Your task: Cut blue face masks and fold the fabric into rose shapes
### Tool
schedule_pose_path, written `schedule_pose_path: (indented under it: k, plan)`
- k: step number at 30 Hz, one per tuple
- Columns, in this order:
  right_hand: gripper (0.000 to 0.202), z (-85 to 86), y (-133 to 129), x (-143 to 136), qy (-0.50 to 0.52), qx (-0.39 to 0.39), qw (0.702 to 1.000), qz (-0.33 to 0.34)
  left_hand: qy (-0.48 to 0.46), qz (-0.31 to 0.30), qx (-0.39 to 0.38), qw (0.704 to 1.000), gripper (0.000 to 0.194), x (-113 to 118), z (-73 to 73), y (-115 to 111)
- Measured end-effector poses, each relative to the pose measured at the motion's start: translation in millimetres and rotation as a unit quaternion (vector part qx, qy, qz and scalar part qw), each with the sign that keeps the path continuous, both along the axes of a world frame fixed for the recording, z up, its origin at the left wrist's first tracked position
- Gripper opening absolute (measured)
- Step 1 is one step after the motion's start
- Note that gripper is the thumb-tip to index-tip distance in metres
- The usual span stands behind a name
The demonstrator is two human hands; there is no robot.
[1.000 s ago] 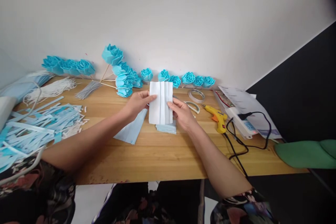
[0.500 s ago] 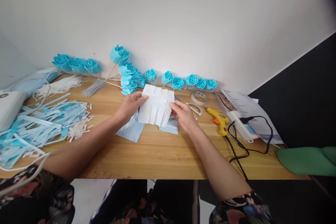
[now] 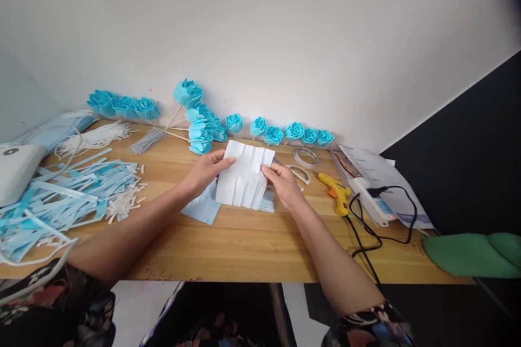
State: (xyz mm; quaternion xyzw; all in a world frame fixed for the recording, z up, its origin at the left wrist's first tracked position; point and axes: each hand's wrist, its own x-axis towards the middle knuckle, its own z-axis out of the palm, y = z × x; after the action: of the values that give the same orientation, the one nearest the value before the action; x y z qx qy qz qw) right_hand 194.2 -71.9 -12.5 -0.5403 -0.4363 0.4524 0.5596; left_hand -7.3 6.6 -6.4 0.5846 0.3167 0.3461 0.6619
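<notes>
- We have one white pleated sheet (image 3: 244, 173) raised above the counter (image 3: 244, 244), its folds partly opened between our hands; spreading or steadying it looks to be the action in hand.
- Our left hand (image 3: 205, 172) grasps its left side, thumb on top; our right hand (image 3: 287, 184) pinches its right edge, so each grip is closed on the sheet.
- We judge that moving it calls for light, even tension, so the pleats don't crumple.
- Beneath and beside it we see one blue sheet (image 3: 203, 207) at left and some folded blue pieces (image 3: 267, 203) at right, partly hidden; we can't count those.
- Along the wall we count three blue flowers (image 3: 126, 107) at left and six (image 3: 294, 130) at right; the middle cluster (image 3: 200, 130) overlaps too much to count.
- To our right are two rings (image 3: 305, 158), one yellow glue gun (image 3: 341, 195) and one power strip (image 3: 368, 203).
- To our left lie one heap of cut strips (image 3: 69, 190) and one bundle of white cords (image 3: 95, 138).
</notes>
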Motion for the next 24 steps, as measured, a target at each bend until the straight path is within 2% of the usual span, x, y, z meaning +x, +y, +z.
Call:
schedule_pose_path:
  k: [5,8,12,17,20,22,24]
  plan:
    - [0.031,-0.3,-0.6,0.0,0.003,0.010,1.000,-0.002,-0.007,-0.009,-0.022,1.000,0.042,0.4,-2.8,2.2]
    - [0.030,-1.0,-0.1,2.6,0.026,0.011,1.000,-0.013,-0.025,-0.016,-0.009,1.000,0.039,0.1,-4.2,3.9]
    - [0.020,0.2,-0.5,6.6,0.084,0.029,0.996,-0.003,-0.042,-0.022,0.004,0.999,0.026,-1.6,-0.6,2.7]
    - [0.049,4.6,-1.3,5.8,0.181,0.030,0.980,0.079,-0.055,-0.010,0.025,0.998,0.012,-4.0,4.9,1.2]
    - [0.052,2.1,-0.4,4.0,0.165,0.000,0.982,0.092,-0.064,-0.008,0.034,0.997,0.012,-3.7,4.2,1.8]
    - [0.038,-1.4,0.6,3.2,0.125,-0.028,0.989,0.076,-0.080,-0.004,0.026,0.996,0.018,-2.7,3.6,1.7]
    - [0.029,-4.8,1.6,2.9,0.092,-0.050,0.993,0.055,-0.108,-0.017,0.004,0.994,0.032,-1.5,3.5,1.3]
